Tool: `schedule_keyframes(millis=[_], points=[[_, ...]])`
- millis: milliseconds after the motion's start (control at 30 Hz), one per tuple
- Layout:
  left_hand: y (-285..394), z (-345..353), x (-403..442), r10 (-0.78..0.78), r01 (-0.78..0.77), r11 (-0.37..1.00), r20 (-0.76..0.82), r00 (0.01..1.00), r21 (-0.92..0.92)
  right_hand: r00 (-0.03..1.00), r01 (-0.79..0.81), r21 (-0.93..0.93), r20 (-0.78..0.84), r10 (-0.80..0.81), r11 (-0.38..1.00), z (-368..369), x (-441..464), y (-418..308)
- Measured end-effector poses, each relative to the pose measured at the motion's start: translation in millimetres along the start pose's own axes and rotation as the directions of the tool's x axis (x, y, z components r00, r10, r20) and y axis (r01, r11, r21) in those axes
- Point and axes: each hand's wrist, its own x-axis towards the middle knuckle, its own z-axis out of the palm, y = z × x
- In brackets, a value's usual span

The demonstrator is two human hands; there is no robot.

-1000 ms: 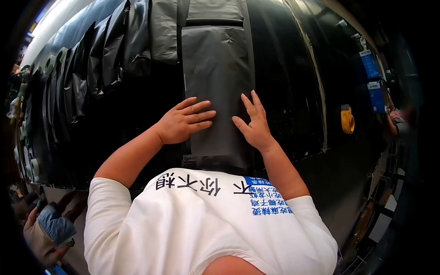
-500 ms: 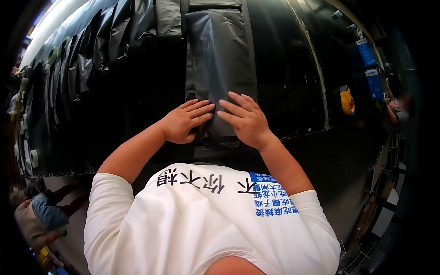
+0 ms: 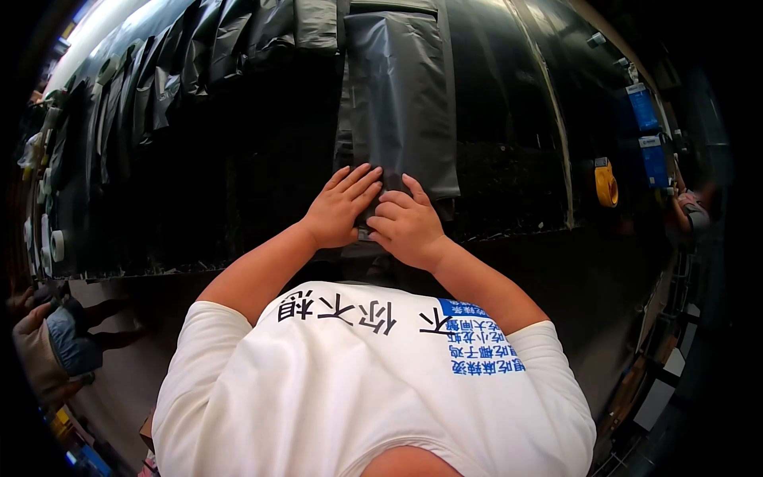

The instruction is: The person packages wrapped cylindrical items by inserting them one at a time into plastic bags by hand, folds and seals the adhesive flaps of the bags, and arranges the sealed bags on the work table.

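Observation:
A long black plastic sheet [image 3: 405, 95] lies over a dark curved surface [image 3: 509, 183], running from the top of the view toward me. My left hand [image 3: 343, 208] rests on the sheet's near left part, its fingers stretched out. Beside it, my right hand [image 3: 408, 226] has its fingers bent at the sheet's near end. The fingertips of both hands are close together. Whether the right fingers pinch the sheet's edge is hidden.
Folded black plastic pieces [image 3: 230, 48] hang in a row at the upper left. On the right are a yellow roll [image 3: 606, 184] and blue packets [image 3: 653, 161]. Another person [image 3: 67, 342] is at the lower left, and part of another [image 3: 693, 213] at the far right.
My right hand has moved down and left, toward my left hand, and its fingers have bent. The near end of the sheet has drawn in between the hands.

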Motion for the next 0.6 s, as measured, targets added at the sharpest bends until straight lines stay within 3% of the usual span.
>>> schedule_keyframes(millis=[167, 267, 500, 600], points=[[-3.3, 3.3, 0.1, -0.018, 0.014, 0.996, -0.044, 0.999, -0.090, 0.996, -0.068, 0.068, -0.048, 0.071, 0.995, 10.7, 0.5, -12.4], [-3.9, 2.7, 0.7, -0.027, 0.023, 0.993, -0.033, 0.999, -0.112, 0.985, -0.159, 0.222, -0.031, 0.170, 0.962, 13.5, 1.6, -11.8], [0.7, 4.0, 1.3, -0.070, 0.068, 0.994, -0.019, 0.997, -0.087, 0.993, -0.101, 0.240, -0.041, 0.114, 0.965, 12.2, 7.7, -10.4], [-0.2, 12.6, 0.7, -0.046, 0.049, 0.995, -0.030, 0.998, 0.092, 0.994, -0.051, 0.310, -0.076, 0.078, 0.949, 12.6, 3.1, -8.7]])
